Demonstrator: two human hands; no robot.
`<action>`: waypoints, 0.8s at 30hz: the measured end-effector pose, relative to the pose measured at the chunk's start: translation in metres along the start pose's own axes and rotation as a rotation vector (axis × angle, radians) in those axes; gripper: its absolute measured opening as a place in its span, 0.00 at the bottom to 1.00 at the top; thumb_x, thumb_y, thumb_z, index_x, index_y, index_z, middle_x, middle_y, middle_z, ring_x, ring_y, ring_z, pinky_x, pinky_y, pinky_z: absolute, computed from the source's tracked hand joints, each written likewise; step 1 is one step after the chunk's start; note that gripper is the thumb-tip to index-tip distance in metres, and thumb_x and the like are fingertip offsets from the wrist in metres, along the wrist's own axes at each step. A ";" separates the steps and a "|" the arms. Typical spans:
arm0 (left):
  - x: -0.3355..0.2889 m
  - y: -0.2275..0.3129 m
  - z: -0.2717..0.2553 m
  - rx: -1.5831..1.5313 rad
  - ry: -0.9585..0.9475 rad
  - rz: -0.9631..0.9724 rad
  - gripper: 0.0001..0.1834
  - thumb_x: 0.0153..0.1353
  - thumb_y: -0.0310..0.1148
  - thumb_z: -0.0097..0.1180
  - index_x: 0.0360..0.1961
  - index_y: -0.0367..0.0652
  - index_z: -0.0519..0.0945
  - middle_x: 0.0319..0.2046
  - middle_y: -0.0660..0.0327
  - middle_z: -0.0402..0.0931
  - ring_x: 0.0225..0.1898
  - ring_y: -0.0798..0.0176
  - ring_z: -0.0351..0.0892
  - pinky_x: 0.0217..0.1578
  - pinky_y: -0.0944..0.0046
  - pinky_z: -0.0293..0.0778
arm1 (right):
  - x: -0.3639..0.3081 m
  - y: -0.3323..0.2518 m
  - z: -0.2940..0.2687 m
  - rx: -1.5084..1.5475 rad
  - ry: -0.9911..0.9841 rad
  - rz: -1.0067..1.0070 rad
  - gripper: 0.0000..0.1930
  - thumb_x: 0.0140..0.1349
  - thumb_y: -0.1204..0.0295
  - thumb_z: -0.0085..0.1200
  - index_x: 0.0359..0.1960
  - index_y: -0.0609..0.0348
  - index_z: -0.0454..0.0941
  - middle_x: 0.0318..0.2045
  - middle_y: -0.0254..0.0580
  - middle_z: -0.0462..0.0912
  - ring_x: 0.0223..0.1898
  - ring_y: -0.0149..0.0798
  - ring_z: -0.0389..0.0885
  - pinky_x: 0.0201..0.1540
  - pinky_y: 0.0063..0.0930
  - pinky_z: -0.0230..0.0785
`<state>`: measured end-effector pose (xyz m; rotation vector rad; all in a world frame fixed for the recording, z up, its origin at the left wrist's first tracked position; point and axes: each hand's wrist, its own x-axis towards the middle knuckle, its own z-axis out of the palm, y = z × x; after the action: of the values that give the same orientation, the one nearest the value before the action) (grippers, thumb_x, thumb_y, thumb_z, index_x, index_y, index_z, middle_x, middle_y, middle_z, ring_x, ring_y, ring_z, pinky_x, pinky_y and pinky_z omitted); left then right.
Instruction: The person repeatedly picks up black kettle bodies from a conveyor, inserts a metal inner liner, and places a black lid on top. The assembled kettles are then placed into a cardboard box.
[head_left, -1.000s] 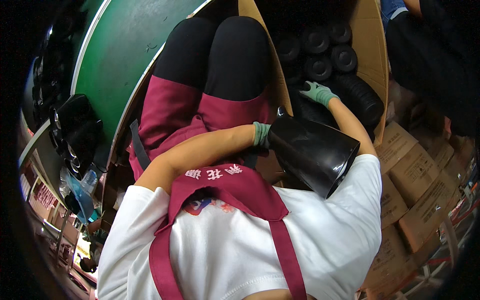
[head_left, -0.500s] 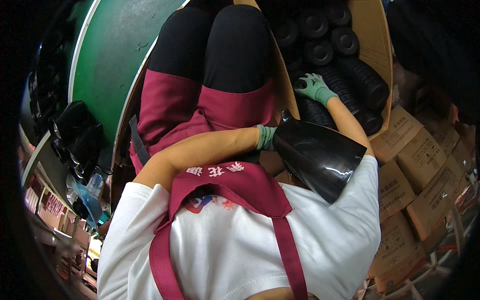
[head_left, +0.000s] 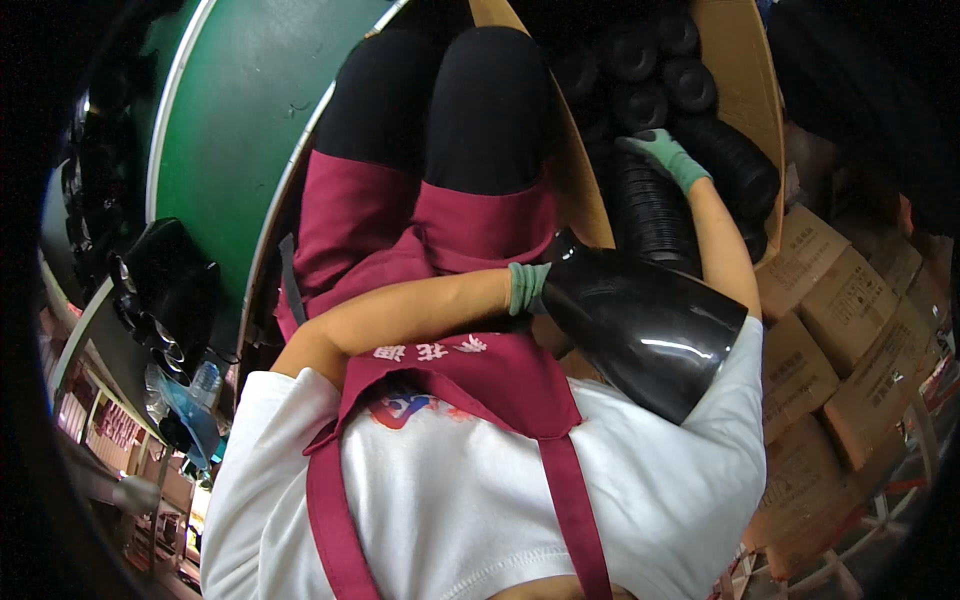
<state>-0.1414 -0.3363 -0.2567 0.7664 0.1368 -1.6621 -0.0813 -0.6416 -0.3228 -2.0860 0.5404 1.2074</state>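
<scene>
The white shirt [head_left: 470,500] is lit quite brightly, but inside the open carton [head_left: 740,80] it is dim. A white glare shines on the black shell [head_left: 640,325]. Corners are black; edges of the green table [head_left: 245,110] look curved.

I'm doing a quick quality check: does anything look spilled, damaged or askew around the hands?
Nothing stands out. The glossy black shell at the left hand shows no visible damage, and the black discs by the right hand lie in stacked rows inside the cardboard box.
</scene>
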 end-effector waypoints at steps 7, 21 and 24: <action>-0.012 0.015 0.001 0.074 -0.049 0.079 0.27 0.66 0.34 0.48 0.67 0.45 0.63 0.64 0.54 0.65 0.62 0.52 0.68 0.62 0.48 0.67 | -0.047 0.013 -0.062 0.977 0.343 -0.087 0.28 0.57 0.58 0.63 0.53 0.67 0.79 0.51 0.45 0.80 0.51 0.38 0.76 0.57 0.28 0.67; -0.263 0.166 -0.125 0.105 0.142 0.721 0.27 0.66 0.30 0.50 0.67 0.45 0.63 0.64 0.54 0.65 0.62 0.51 0.69 0.61 0.48 0.69 | -0.126 -0.301 -0.052 1.061 0.341 -0.547 0.30 0.57 0.59 0.60 0.59 0.62 0.73 0.56 0.47 0.75 0.53 0.45 0.74 0.58 0.36 0.65; -0.327 0.205 -0.176 0.104 0.206 0.861 0.27 0.66 0.29 0.50 0.66 0.45 0.63 0.64 0.54 0.65 0.62 0.51 0.69 0.61 0.48 0.69 | -0.080 -0.408 -0.026 1.041 0.279 -0.636 0.29 0.56 0.60 0.60 0.59 0.60 0.72 0.56 0.47 0.74 0.54 0.46 0.73 0.58 0.37 0.65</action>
<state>0.1313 -0.0292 -0.1481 0.9060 -0.1281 -0.7775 0.1536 -0.3735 -0.1067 -1.3198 0.4303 0.1555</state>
